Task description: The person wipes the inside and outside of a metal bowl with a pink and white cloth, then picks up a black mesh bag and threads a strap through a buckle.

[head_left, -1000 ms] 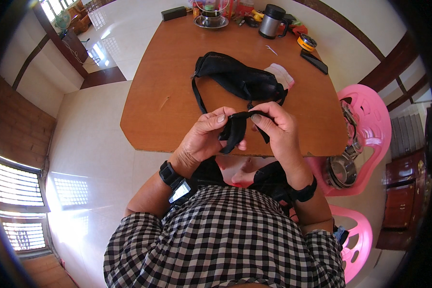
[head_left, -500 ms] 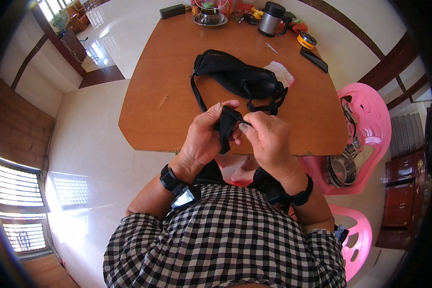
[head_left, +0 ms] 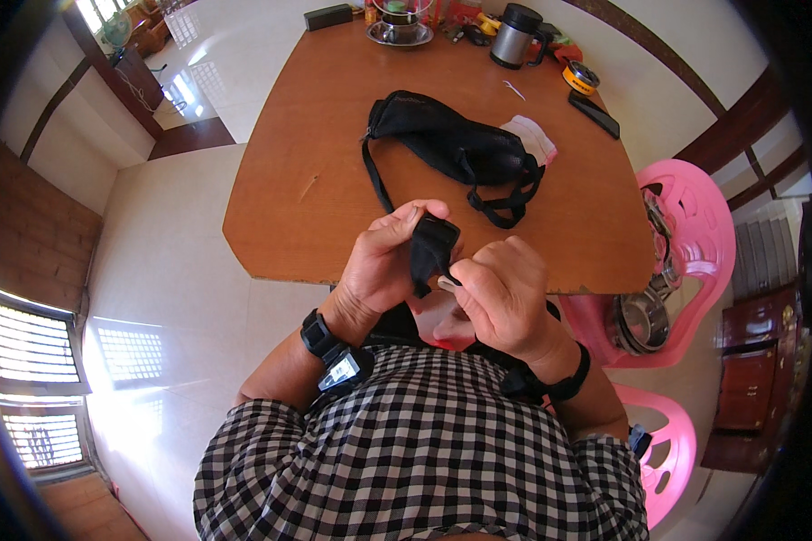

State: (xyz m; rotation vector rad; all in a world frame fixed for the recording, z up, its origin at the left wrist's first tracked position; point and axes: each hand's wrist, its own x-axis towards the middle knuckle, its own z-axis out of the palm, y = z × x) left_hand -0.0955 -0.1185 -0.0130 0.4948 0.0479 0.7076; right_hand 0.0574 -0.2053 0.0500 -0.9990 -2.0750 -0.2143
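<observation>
Head view: the left hand (head_left: 381, 263) is grasping a black cloth strap (head_left: 432, 243); the right hand (head_left: 503, 293) is pinching its lower edge. It is lying between both hands' fingers, touching each, long axis running toward the body.

1. L hand (head_left: 374, 266): raised approx. mid-view, palm turned abt. R, in a pinch grip.
2. L thumb (head_left: 395, 234): on near side, extended, tip angled up & R.
3. L fingers (head_left: 437, 208): index tip shows past thumb; others curl behind, partly hidden.
4. L forearm (head_left: 280, 365): comes in from lower L, slants up & inward, elbow bent.
5. R hand (head_left: 505, 293): near L hand, a bit lower in view, back of hand up, in a tight pinch.
6. R thumb (head_left: 466, 290): points L twd. other hand; R fingers (head_left: 514, 257) folded in.
7. R forearm (head_left: 595, 401): from lower R, slants up & L, elbow bent.
</observation>
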